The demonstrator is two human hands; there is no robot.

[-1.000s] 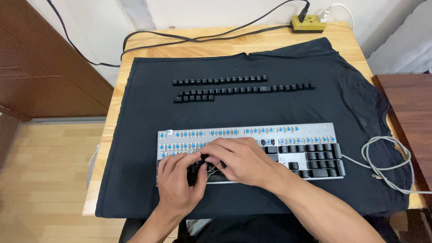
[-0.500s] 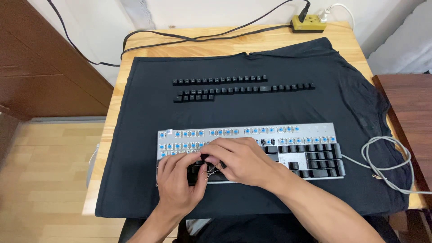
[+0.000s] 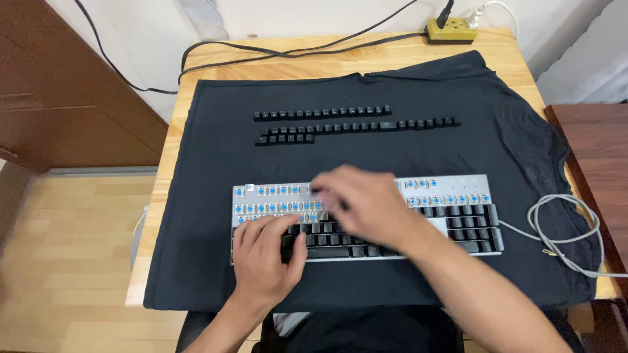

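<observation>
Our left hand rests flat on the keyboard, holding nothing; our right hand, blurred above the middle rows, grip unclear, is nearer the keycap rows beyond.

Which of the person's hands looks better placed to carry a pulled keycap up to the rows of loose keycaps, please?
Probably the right hand: it hovers, blurred, over the keyboard's upper rows, nearer the loose keycaps on the black cloth. The left hand rests flat on the lower-left keys, steadying the board.
</observation>
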